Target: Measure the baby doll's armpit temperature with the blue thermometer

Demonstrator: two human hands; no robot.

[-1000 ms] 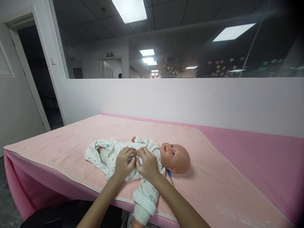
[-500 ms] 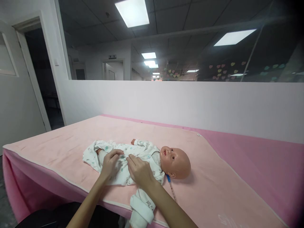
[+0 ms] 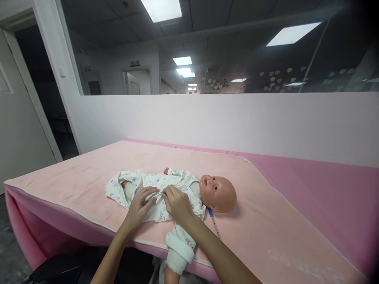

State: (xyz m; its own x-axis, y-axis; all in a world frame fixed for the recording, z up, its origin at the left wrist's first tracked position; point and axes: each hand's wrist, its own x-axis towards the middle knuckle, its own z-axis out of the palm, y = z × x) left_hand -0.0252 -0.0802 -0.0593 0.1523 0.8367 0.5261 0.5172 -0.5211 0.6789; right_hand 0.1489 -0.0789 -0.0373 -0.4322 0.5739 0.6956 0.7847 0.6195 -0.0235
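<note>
A baby doll lies on its back, its head to the right. It wears a white printed romper with snap buttons down the front. My left hand rests on the romper at the belly, fingers stretched and thumb apart. Beside it, my right hand pinches the front edge of the romper; the exact fold between its fingertips is hidden. The doll's near arm, in a sleeve with a turned-back cuff, hangs over the table's front edge under my right forearm.
A peach blanket covers the table over a pink cloth. By the doll's neck lies a thin cord with a blue end. A white wall with a window stands behind; a door is at left.
My left hand has shifted slightly right along the romper, its fingers and thumb now more spread. My right hand stays at the romper's front. The camera view has tilted slightly.
</note>
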